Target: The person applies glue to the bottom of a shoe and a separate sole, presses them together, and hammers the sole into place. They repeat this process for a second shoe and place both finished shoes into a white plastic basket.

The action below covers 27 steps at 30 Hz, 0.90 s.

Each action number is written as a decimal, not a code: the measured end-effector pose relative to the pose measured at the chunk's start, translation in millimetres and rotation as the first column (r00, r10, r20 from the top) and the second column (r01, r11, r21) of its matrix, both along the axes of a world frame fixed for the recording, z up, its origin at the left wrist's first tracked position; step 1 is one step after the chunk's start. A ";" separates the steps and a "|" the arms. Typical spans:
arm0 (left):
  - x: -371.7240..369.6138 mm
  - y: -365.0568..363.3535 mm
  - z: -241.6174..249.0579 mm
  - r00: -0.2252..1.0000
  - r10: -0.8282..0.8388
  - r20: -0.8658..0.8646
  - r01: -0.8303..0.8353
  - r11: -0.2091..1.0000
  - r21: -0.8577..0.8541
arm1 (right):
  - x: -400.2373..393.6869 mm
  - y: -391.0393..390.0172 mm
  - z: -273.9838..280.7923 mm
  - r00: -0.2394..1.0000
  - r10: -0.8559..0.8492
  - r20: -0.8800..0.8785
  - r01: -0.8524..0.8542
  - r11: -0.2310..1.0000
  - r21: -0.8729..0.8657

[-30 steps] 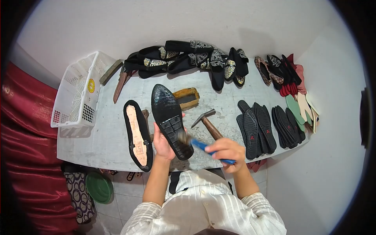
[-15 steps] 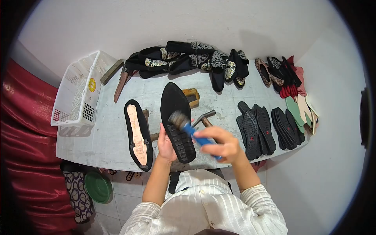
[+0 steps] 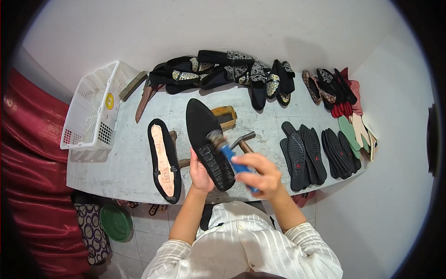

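The big grey table (image 3: pixel 125 172) ran right across the scene! Along the wall sprawled a heap of black shoes (image 3: pixel 213 76), overlapping too much for a sure count. One white basket (image 3: pixel 106 118) stood at the left end; over on the right came two clusters of loose soles (image 3: pixel 299 158), the lower ones partly covered.

And there, centre stage, held up over the table: one black sole (image 3: pixel 203 122), pointed toe away from the body, matte and smooth in front, ribbed into blocks towards the heel. Just left lay one upturned shoe (image 3: pixel 163 160), showing a pale pinkish panel.

Two hands in play! The left hand (image 3: pixel 201 176) gripped the sole's edge, thumb visible, its other fingers hidden behind. The right hand (image 3: pixel 260 174) had its fingers closed round one blue-handled brush (image 3: pixel 227 152), blurred, bristles over the sole's middle, contact hard to judge. One hammer (image 3: pixel 243 139) lay beyond, its lower handle hidden by that right hand. Smallest, one yellowish box (image 3: pixel 231 122) peeked out beside the sole.
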<state>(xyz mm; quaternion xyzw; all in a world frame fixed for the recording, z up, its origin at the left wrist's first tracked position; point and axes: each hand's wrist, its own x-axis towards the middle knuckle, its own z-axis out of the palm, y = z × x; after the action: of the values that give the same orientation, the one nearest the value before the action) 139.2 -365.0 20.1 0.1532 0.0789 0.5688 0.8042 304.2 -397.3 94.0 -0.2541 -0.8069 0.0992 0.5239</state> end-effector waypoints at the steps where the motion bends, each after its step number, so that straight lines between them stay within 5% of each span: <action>1: -0.5 1.4 1.5 0.999 -0.032 -0.013 0.033 0.996 0.086 | -3.5 -3.5 2.0 0.993 0.116 -0.004 -0.116 0.993 -0.016; 3: -3.5 5.5 2.1 0.996 -0.087 -0.022 0.090 0.973 0.212 | -9.2 -5.5 4.4 0.981 0.194 -0.019 -0.195 0.981 -0.014; 5: 4.9 0.6 4.2 0.996 0.044 -0.082 -0.036 0.995 0.095 | -3.6 -4.8 4.0 0.982 0.185 -0.025 -0.185 0.983 -0.014; 6: 8.1 -1.4 8.3 0.973 0.170 -0.155 -0.175 0.985 -0.015 | 2.1 -2.7 6.1 0.999 0.026 -0.031 -0.028 0.998 -0.054; 8: 4.1 -2.3 -4.1 0.995 0.096 -0.002 -0.094 0.986 0.134 | 4.6 -0.5 7.5 0.991 -0.131 -0.031 0.128 0.988 -0.091; 11: 8.9 -2.5 3.9 0.959 0.234 -0.156 -0.243 0.969 -0.042 | -2.1 -3.6 5.0 0.998 0.061 -0.032 -0.061 0.998 -0.010; 13: 3.1 3.5 -5.6 0.999 0.046 -0.012 -0.043 0.981 0.189 | -7.7 -7.6 5.6 0.985 0.169 -0.008 -0.170 0.985 -0.028; 15: 4.2 3.7 -6.7 0.992 0.104 -0.067 -0.092 0.983 0.160 | -4.9 -5.8 1.6 0.983 0.183 -0.021 -0.184 0.982 -0.042; 16: 5.1 2.3 -3.3 0.979 0.165 -0.121 -0.148 0.980 0.135 | 0.1 -2.2 2.7 0.998 0.047 -0.052 -0.050 0.997 -0.052; 17: 6.0 -1.8 2.1 0.988 0.147 0.039 -0.150 0.984 0.094 | 2.5 0.3 3.4 0.993 -0.088 -0.081 0.082 0.995 -0.064; 18: 5.4 -3.2 3.6 0.988 0.150 0.040 -0.153 0.984 0.093 | 2.2 1.1 1.8 0.993 -0.085 -0.080 0.080 0.995 -0.065; 20: 5.9 -2.9 5.2 0.984 0.161 -0.078 -0.165 0.985 -0.047 | 1.9 2.9 -2.0 0.997 -0.054 -0.052 0.053 0.999 -0.005; 27: -9.6 10.0 5.4 0.996 0.086 0.007 -0.086 0.996 0.003 | 5.8 -18.9 -7.1 0.958 0.286 -0.030 -0.285 0.927 -0.245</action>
<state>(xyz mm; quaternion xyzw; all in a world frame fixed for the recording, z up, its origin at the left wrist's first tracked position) 129.6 -355.0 25.4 0.1489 0.0820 0.6037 0.7789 310.0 -416.2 86.9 -0.1975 -0.8183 0.2730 0.4656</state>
